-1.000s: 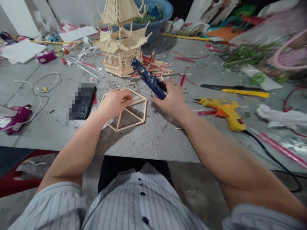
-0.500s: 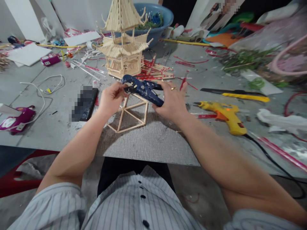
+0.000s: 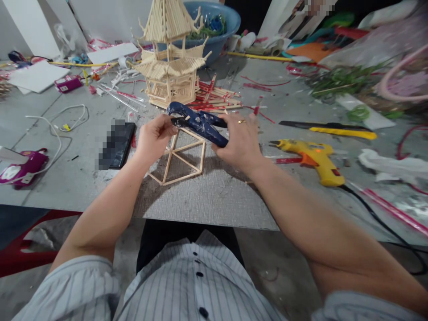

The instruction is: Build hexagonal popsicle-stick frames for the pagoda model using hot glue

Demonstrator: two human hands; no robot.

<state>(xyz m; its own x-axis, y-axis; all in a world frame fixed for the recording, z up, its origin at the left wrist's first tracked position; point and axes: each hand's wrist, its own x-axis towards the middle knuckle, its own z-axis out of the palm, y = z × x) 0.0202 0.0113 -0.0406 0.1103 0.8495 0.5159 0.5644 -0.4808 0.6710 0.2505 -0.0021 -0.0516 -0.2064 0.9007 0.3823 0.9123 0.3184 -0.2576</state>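
Note:
My right hand point(image 3: 239, 140) is wrapped round the handles of a blue hand cutter point(image 3: 202, 125), held above the table with its head to the left. My left hand point(image 3: 157, 136) is closed in a pinch at the cutter's jaws, on a short wooden stick point(image 3: 187, 118) that shows only as a pale tip; the rest is hidden by fingers and tool. Below both hands, a flat frame of wooden sticks point(image 3: 182, 180) with spokes meeting at a hub lies on the table, its far left part covered by my left hand.
Behind the cutter stands a stick-built pagoda point(image 3: 172, 67) beside loose red-and-wood sticks point(image 3: 217, 102). A yellow glue gun point(image 3: 310, 154) and a yellow-black utility knife point(image 3: 334, 129) lie to the right, a dark phone point(image 3: 120, 145) to the left. Further back sits a blue basin point(image 3: 230, 20).
The pale stick piece at the cutter's head shows less than before. The handles look slightly closer together, and both hands stay nearly in place.

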